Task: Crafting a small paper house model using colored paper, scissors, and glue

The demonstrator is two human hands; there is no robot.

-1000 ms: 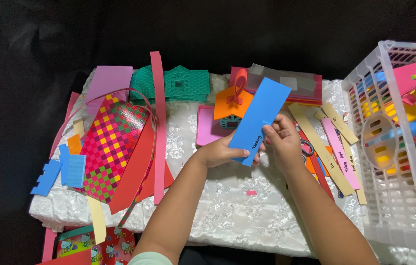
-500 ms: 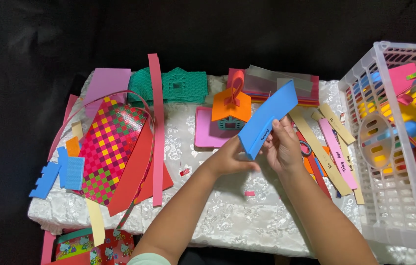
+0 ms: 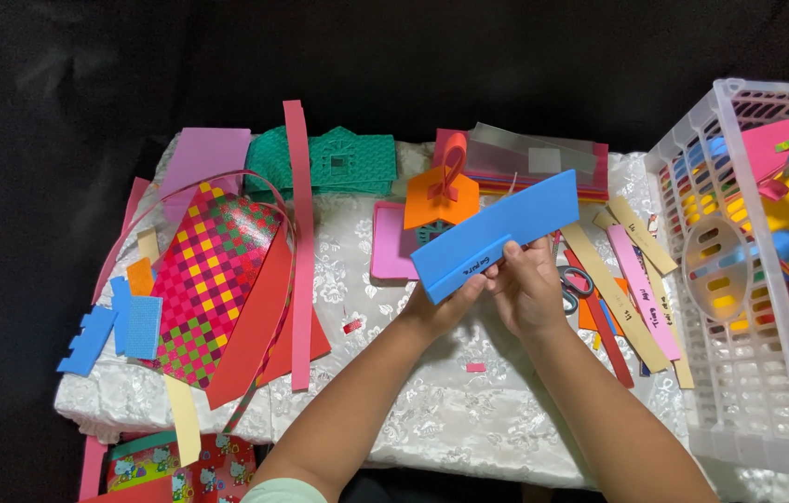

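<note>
I see both hands grasping the blue foam strip [image 3: 497, 235] — my left hand [image 3: 445, 303] pinches its lower end, my right hand [image 3: 526, 289] grips its middle. The strip is raised, tilted, above the white tablecloth [image 3: 413, 401], just in front of the small orange-roofed paper house [image 3: 441, 197].

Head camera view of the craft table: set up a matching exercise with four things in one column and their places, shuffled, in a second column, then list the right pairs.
Things
1. blue foam strip
2. woven heart
3. white basket
4. scissors

Places
A. at the table's right end
B. on the table's left part
C. held in both hands, the left hand and the right hand
D. lying just right of the right hand

Pairs: 1-C, 2-B, 3-A, 4-D
</note>
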